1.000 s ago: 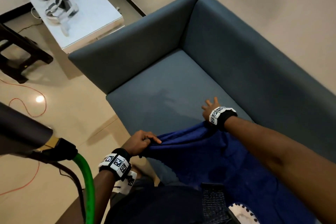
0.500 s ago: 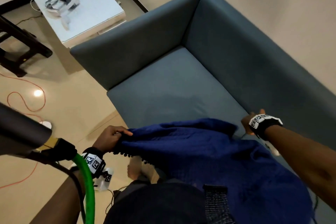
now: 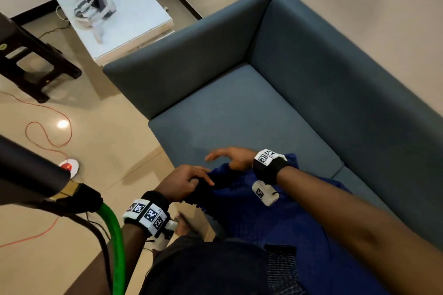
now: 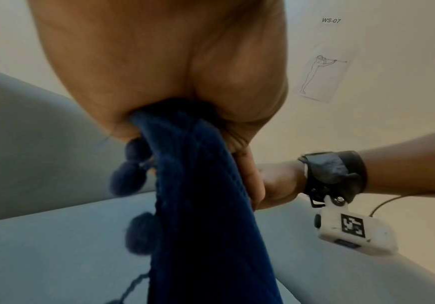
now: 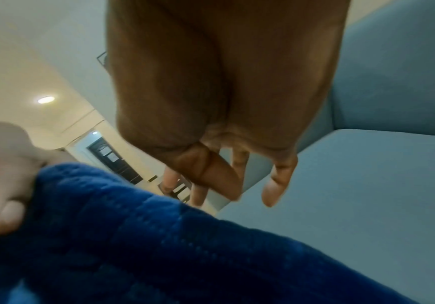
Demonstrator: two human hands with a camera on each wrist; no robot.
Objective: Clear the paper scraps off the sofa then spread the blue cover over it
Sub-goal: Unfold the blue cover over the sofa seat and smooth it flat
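The blue cover (image 3: 275, 218) is a soft knitted cloth with a fine open-weave pattern and a row of round, fuzzy pom-poms (image 4: 130, 179) along one edge. It lies bunched at the near end of the sofa (image 3: 239, 112), on the seat and over its front edge, so most of the seat cushion shows bare. Its gathered top edge runs roughly from the left hand across to the right wrist, and the rest trails back toward the person.

The left hand (image 3: 182, 181) has its fingers (image 5: 1, 207) clenched round a gathered fold at the cover's edge (the left wrist view shows the cloth squeezed into a thick rope hanging from the fist). The right hand (image 3: 233, 157) hovers just above the cover's top fold with its fingers (image 5: 276, 185) straight, spread and grasping nothing.

The sofa is upholstered in smooth, matte grey-blue fabric, boxy, with a flat seat and straight arm and back panels meeting at a square corner. Beyond the arm stands a white surface (image 3: 141, 14) carrying a headset (image 3: 93, 8).
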